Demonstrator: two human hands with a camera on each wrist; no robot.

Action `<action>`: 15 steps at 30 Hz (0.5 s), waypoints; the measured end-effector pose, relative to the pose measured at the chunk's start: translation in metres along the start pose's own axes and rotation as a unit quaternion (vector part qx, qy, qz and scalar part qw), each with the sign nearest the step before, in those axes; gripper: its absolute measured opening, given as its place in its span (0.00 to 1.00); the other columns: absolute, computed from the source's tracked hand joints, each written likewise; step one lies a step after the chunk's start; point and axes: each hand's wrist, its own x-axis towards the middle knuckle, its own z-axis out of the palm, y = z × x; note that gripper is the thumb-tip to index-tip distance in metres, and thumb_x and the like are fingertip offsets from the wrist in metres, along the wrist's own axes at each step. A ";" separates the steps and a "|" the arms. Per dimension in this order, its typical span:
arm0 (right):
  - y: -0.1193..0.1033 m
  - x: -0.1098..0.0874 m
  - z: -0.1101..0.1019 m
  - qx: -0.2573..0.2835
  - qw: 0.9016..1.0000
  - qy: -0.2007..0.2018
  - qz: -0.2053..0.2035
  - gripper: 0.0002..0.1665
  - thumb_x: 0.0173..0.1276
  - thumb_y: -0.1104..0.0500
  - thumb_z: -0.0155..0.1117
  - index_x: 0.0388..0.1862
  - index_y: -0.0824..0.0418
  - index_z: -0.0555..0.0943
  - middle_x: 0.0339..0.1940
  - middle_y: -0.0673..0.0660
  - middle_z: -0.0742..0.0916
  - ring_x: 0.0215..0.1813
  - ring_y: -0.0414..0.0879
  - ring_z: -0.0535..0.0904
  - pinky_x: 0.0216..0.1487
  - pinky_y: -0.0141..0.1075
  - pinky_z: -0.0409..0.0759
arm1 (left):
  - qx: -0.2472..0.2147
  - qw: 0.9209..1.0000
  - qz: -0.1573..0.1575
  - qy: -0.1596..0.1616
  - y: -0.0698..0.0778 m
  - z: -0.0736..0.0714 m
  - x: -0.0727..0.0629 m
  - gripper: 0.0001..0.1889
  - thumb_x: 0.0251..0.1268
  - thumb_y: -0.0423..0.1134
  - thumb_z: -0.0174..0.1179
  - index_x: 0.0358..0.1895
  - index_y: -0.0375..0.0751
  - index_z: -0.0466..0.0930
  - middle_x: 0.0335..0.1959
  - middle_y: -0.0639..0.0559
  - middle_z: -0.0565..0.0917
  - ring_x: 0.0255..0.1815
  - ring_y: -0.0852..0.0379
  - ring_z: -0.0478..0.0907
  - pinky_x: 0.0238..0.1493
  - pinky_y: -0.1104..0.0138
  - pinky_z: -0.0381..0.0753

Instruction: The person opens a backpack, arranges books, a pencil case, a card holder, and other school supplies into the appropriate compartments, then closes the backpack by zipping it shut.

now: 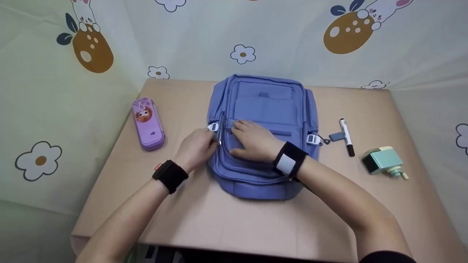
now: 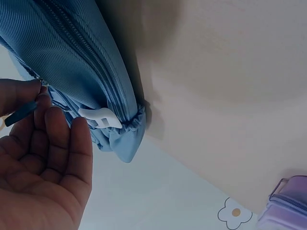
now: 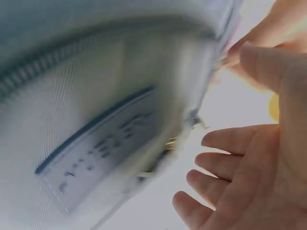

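Note:
A blue backpack (image 1: 266,107) lies front side up on the table, its top toward the back wall. My left hand (image 1: 196,149) is at the bag's left side, near a white buckle (image 1: 213,127). In the left wrist view its thumb and forefinger pinch a zipper pull (image 2: 21,114) at the bag's edge, while the other fingers are loosely bent. My right hand (image 1: 256,140) rests on the bag's front with fingers extended, over the front pocket. The right wrist view shows those fingers (image 3: 225,165) spread and holding nothing, beside a label patch (image 3: 103,148).
A purple pencil case (image 1: 149,126) lies left of the bag. To the right are a black-and-white marker (image 1: 347,137) and a mint-green pencil sharpener with a crank (image 1: 385,160). A grey-blue tag (image 1: 336,137) lies beside the marker. Patterned cloth walls border the table (image 1: 219,226).

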 end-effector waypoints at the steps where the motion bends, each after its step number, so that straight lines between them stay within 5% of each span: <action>1: -0.003 -0.008 -0.002 -0.004 1.000 0.016 -0.019 0.42 0.72 0.39 0.64 0.73 0.67 0.72 0.75 0.65 0.72 0.76 0.60 0.66 0.75 0.51 0.63 | -0.005 1.000 -0.002 0.000 0.000 0.000 0.000 0.02 0.64 0.32 0.65 0.33 0.37 0.83 0.31 0.47 0.80 0.33 0.45 0.78 0.36 0.52 0.78; 4: -0.008 -0.034 -0.002 -0.004 0.996 0.061 -0.065 0.21 0.70 0.49 0.69 0.53 0.62 0.86 0.53 0.60 0.86 0.55 0.56 0.82 0.57 0.48 0.80 | -0.019 1.000 -0.004 0.001 0.000 0.000 0.000 0.02 0.64 0.32 0.64 0.34 0.37 0.83 0.31 0.48 0.80 0.33 0.46 0.78 0.37 0.52 0.78; 6: -0.009 -0.050 0.001 0.003 0.994 0.078 -0.079 0.10 0.68 0.53 0.71 0.39 0.59 0.87 0.38 0.54 0.86 0.40 0.51 0.82 0.43 0.45 0.82 | -0.026 1.000 -0.007 0.000 0.000 -0.001 0.000 0.02 0.64 0.32 0.64 0.35 0.37 0.84 0.31 0.48 0.81 0.34 0.47 0.79 0.38 0.53 0.79; 9: -0.009 -0.067 0.010 0.012 0.994 0.080 -0.071 0.09 0.68 0.53 0.72 0.30 0.57 0.86 0.28 0.49 0.82 0.31 0.46 0.77 0.34 0.42 0.80 | -0.035 0.999 -0.020 -0.002 0.000 -0.001 0.000 0.02 0.64 0.32 0.65 0.36 0.37 0.85 0.33 0.47 0.83 0.34 0.48 0.80 0.39 0.54 0.80; 15: -0.009 -0.078 0.030 0.008 0.996 0.082 -0.048 0.11 0.68 0.53 0.71 0.28 0.56 0.85 0.26 0.48 0.81 0.28 0.45 0.77 0.31 0.42 0.81 | -0.054 0.998 -0.035 -0.003 -0.001 0.001 -0.001 0.02 0.64 0.31 0.65 0.35 0.36 0.84 0.32 0.48 0.82 0.33 0.50 0.79 0.37 0.55 0.80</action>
